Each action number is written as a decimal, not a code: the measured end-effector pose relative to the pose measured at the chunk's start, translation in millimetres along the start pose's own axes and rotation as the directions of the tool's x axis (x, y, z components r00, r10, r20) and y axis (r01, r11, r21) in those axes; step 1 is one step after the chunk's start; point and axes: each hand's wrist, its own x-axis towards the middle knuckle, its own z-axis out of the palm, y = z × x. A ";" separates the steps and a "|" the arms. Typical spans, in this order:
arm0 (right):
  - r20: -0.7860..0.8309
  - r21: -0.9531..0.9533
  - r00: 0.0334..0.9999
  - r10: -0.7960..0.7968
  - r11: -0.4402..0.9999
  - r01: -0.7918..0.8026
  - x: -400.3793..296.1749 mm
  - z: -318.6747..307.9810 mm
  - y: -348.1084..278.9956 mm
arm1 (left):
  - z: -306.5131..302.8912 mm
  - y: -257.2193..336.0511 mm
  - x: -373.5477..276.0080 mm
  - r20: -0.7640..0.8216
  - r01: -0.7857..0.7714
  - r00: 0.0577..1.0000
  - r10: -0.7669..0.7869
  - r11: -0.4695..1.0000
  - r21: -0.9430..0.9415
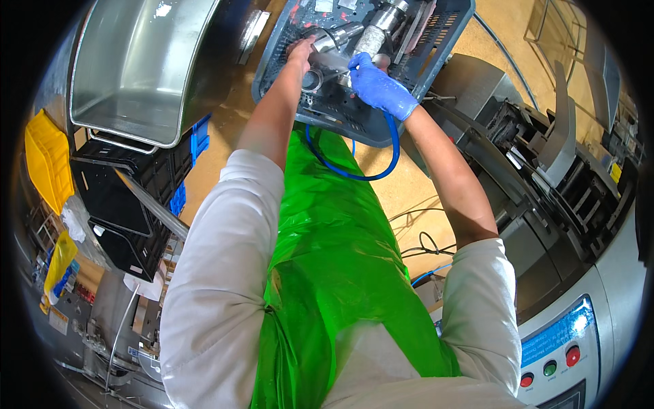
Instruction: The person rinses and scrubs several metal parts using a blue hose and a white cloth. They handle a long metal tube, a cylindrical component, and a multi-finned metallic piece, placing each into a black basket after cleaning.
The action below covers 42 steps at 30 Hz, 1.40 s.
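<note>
A dark grey plastic crate (pixel 347 125) with slotted walls holds several metal machine parts. Inside it, my bare left hand (pixel 301 52) grips the near end of a shiny cylindrical metal part (pixel 334 40). My right hand (pixel 382 88), in a blue glove, is closed around the end of a blue hose (pixel 394 148), whose nozzle the fingers hide. Water spray (pixel 329 60) leaves it towards the left hand and the cylindrical part. Below the spray lies a metal ring (pixel 312 80). Further back rests a larger metal cylinder (pixel 372 38) with a whitish, textured section.
A deep stainless steel tub (pixel 138 87) stands left, above black crates (pixel 112 189). At right is a steel machine (pixel 541 204) with a button panel (pixel 554 353). Cables (pixel 424 249) lie on the tan floor (pixel 209 189). A green plastic apron (pixel 337 230) covers my front.
</note>
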 end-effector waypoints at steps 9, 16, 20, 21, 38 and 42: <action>0.018 -0.233 0.996 -0.089 0.968 0.090 7.0 54.3 42.8 | 8.9 6.4 -58.7 0.085 -0.135 0.988 0.126 0.985 0.111; 0.161 -0.709 0.916 -0.366 0.603 0.365 4.5 18.4 26.7 | 0.5 -1.0 -63.1 0.088 -0.104 0.992 0.089 0.977 0.186; 0.261 -0.685 0.920 -0.293 0.615 0.390 11.3 21.1 30.4 | 3.7 4.3 -68.9 0.079 -0.112 0.992 0.096 0.967 0.229; 0.298 -0.728 0.913 -0.279 0.552 0.406 13.2 11.9 23.5 | 2.5 5.4 -69.2 0.080 -0.131 0.990 0.115 0.963 0.234; 0.196 -0.725 0.910 -0.365 0.571 0.385 8.7 19.5 23.8 | 1.2 -4.7 -59.0 0.088 -0.071 0.995 0.057 0.982 0.173; 0.115 -0.667 0.945 -0.305 0.682 0.301 2.1 37.0 35.5 | 2.8 -5.2 -58.4 0.088 -0.080 0.994 0.069 0.988 0.132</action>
